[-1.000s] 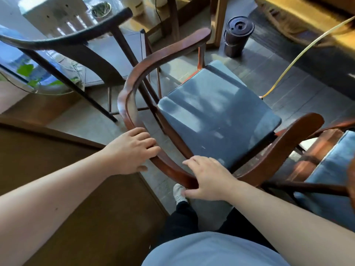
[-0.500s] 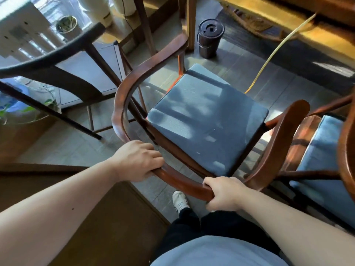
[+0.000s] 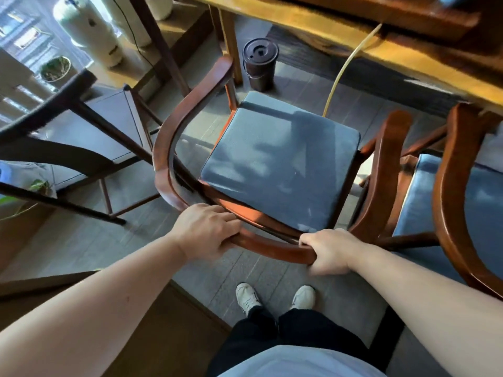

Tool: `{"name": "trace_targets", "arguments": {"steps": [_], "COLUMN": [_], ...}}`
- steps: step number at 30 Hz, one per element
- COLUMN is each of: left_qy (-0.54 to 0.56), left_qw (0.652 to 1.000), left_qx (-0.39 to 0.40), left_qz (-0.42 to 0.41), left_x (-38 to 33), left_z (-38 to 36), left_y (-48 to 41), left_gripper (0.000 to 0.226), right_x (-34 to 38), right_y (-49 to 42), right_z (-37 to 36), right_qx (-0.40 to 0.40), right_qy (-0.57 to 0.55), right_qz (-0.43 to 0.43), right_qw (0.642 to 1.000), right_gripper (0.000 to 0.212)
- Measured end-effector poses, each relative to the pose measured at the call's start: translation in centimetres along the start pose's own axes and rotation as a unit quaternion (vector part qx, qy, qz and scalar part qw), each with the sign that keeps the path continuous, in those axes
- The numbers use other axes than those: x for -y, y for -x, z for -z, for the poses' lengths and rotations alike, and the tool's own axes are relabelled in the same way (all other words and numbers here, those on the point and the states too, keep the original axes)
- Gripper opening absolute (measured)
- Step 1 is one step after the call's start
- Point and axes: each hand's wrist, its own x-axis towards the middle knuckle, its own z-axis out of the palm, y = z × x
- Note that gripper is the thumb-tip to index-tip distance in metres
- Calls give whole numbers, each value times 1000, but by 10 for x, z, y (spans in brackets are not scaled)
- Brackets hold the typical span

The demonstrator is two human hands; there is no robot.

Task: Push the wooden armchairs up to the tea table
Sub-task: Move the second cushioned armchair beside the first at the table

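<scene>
A reddish wooden armchair (image 3: 177,126) with a curved back rail and a blue-grey seat cushion (image 3: 280,164) stands in front of me, facing the tea table (image 3: 353,42) at the top of the view. My left hand (image 3: 204,232) is wrapped around the back rail on its left. My right hand (image 3: 329,251) grips the same rail further right. A second wooden armchair (image 3: 449,191) with a blue cushion stands close beside it on the right, its front under the table edge.
A dark lidded bucket (image 3: 260,63) stands on the floor under the table, beside a table leg (image 3: 231,44). A yellow hose (image 3: 343,69) hangs from the table. A dark chair (image 3: 81,148) stands left. A brown platform edge (image 3: 136,308) lies at lower left. My shoes (image 3: 275,297) are behind the chair.
Both hands closed around the armchair's back rail. The chair turned and moved toward the tea table, which has come into view, and I stepped after it.
</scene>
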Motion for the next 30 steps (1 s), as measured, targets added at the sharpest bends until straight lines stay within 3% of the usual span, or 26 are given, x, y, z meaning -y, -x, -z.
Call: {"name": "trace_targets", "arguments": {"steps": [6, 10, 13, 17, 21, 30], "left_qy": [-27, -34, -52, -17, 15, 35], "left_qw": [999, 997, 995, 998, 992, 979], "left_qx": [8, 9, 29, 14, 31, 29], "left_qz": [-30, -71, -81, -53, -117, -201], "left_x": [5, 9, 32, 89, 121, 140], "left_z": [9, 7, 10, 19, 14, 17], "left_y": [-9, -12, -7, 6, 0, -15], "left_gripper": [22, 25, 43, 43, 25, 30], "right_x": [0, 21, 59, 104, 118, 124], "right_y": [3, 14, 9, 1, -7, -14], "right_z": [11, 14, 14, 3, -3, 2], "right_qx": [7, -66, -140, -235, -286, -292], "right_qy": [-39, -108, -123, -78, -47, -46], "right_qz": [-5, 34, 54, -33, -122, -142], "right_qw": [999, 991, 981, 968, 949, 945], "right_gripper": [44, 60, 60, 50, 34, 31]}}
